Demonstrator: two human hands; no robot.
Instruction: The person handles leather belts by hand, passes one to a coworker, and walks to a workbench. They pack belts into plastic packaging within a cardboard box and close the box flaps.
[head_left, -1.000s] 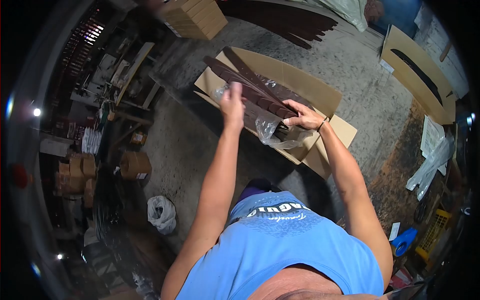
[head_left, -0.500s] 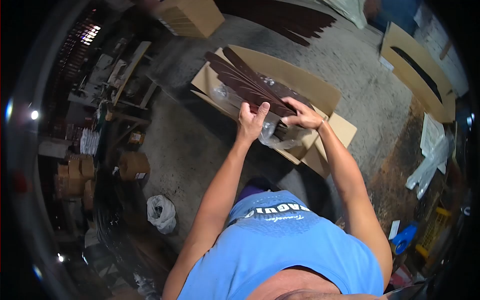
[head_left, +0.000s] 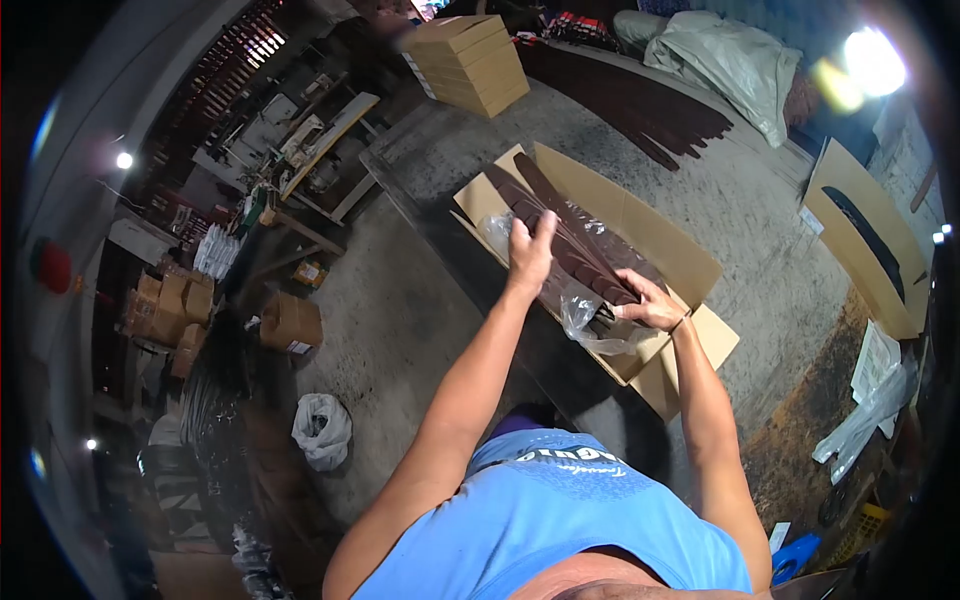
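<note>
Over a long open cardboard box, my two hands are at a bundle of dark brown strips. My left hand is closed on the near edge of the strips, thumb up, around the middle of their length. My right hand grips their right end, thumb and fingers round it. Clear plastic lies crumpled in the box below the strips and hangs near my right hand. The strips slant from upper left to lower right; their lower sides are hidden.
A stack of cartons stands at the back. More dark strips lie fanned out behind the box. At the right stands another open carton, with plastic bags near it. A white bag sits on the floor at the left.
The view has shifted, so the scene sits lower and further right. My left hand has moved along the strips, which were fanned wider half a second ago and are now closer together. My right hand keeps its hold.
</note>
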